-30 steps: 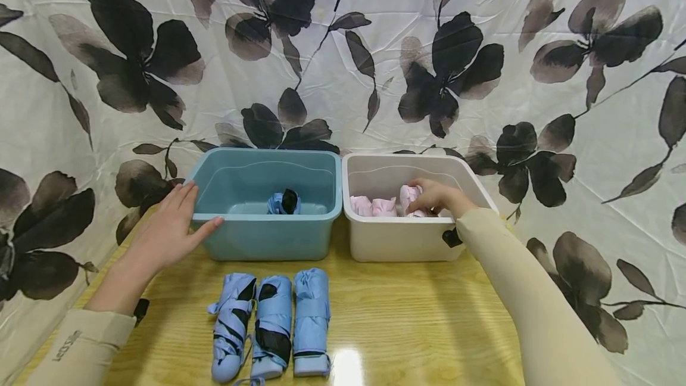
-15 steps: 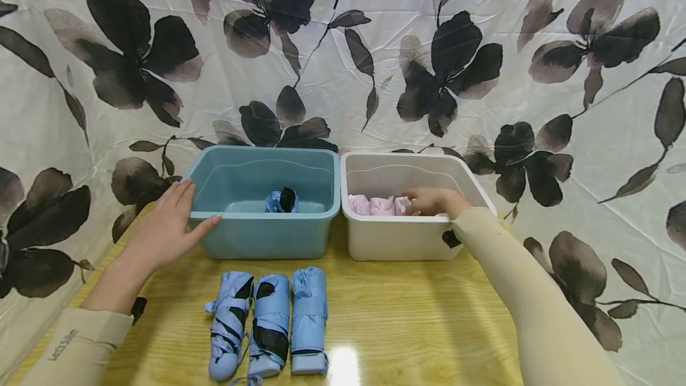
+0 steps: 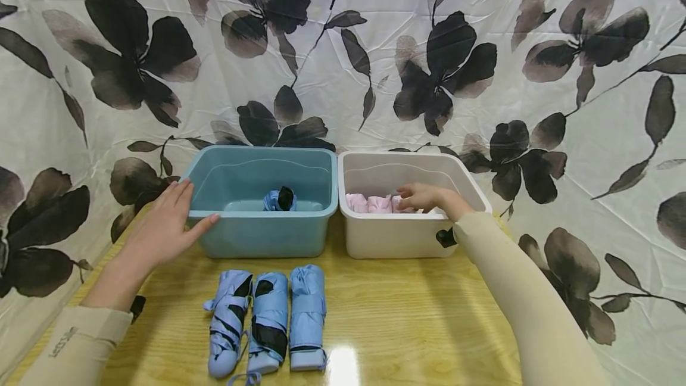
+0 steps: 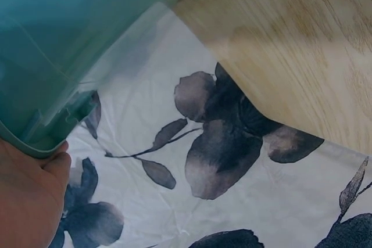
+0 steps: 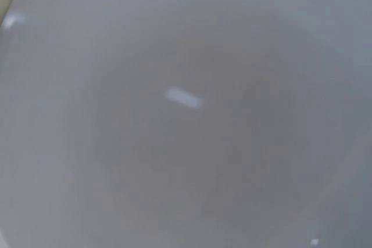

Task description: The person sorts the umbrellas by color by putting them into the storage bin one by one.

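My left hand (image 3: 166, 225) rests on the near left corner of the blue bin (image 3: 262, 237), fingers along the side rim and thumb on the front rim. In the left wrist view, the hand (image 4: 26, 196) lies against that bin's rim (image 4: 43, 150). My right hand (image 3: 429, 197) reaches into the white bin (image 3: 402, 240), with loosely bent fingers right over a row of pink folded umbrellas (image 3: 379, 204). The front wall and the hand partly hide them. A blue folded umbrella (image 3: 278, 199) stands in the blue bin. The right wrist view shows only a blurred pale surface.
Three blue folded umbrellas, a left one (image 3: 229, 323), a middle one (image 3: 268, 323) and a right one (image 3: 308, 317), lie side by side on the wooden table (image 3: 407, 314) before the bins. A floral cloth (image 3: 343, 76) hangs behind and at the sides.
My right hand has lowered a pink folded umbrella into the white bin beside the others, then shifted slightly left over it. My left hand stays on the blue bin's corner.
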`<state>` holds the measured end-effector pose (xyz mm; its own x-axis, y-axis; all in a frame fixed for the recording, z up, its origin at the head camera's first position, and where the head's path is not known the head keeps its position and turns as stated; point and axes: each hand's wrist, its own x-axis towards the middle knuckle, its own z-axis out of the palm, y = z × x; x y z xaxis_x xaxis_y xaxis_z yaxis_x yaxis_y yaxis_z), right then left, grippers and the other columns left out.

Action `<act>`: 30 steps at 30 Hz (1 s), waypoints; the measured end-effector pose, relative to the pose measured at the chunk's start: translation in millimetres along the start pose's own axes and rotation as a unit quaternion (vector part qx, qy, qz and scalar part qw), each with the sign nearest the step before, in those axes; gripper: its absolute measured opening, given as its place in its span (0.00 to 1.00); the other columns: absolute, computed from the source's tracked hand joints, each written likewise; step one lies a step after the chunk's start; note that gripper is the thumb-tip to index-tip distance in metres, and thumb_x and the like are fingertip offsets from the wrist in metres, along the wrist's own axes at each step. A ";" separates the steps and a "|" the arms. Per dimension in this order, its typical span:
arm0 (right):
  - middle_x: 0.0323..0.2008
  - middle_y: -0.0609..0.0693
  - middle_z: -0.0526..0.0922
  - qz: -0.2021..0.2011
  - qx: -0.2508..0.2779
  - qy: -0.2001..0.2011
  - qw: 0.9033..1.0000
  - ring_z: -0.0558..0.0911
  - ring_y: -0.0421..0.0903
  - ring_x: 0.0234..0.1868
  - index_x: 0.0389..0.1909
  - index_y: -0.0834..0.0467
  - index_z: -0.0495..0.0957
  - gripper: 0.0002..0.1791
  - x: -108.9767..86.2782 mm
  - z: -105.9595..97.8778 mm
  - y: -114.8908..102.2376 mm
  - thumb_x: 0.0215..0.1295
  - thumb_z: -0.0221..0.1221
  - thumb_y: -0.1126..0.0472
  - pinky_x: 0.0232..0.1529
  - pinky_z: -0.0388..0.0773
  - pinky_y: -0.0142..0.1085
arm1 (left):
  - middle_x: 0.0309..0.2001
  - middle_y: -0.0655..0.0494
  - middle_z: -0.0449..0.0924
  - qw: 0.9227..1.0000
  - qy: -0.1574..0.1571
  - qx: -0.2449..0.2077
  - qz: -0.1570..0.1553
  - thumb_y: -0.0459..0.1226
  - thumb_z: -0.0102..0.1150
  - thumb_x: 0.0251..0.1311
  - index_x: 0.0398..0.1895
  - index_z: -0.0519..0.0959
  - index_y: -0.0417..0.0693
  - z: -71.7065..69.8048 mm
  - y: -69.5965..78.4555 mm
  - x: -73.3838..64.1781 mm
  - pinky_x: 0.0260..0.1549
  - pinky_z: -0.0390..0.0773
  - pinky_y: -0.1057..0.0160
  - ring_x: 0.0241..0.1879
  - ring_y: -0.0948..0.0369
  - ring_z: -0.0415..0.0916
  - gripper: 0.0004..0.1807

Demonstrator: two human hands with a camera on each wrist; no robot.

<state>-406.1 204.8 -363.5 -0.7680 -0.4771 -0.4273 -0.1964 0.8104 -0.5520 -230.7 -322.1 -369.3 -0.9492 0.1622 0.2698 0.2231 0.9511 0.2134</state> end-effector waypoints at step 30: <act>0.57 0.57 0.83 -0.348 0.069 0.452 0.818 0.84 0.54 0.50 0.61 0.63 0.81 0.21 -78.0 112.9 -77.3 0.67 0.67 0.68 0.45 0.86 0.48 | 0.78 0.23 0.46 1.000 -0.001 0.003 0.003 0.62 0.48 0.75 0.79 0.47 0.21 0.5 -1.6 0.9 0.73 0.48 0.29 0.78 0.29 0.41 0.55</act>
<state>-262.3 141.0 -368.3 -0.6484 -0.3099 0.6954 -0.7557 0.3728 -0.5385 -232.0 -323.4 -369.8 -0.9480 0.1687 0.2700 0.2281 0.9515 0.2064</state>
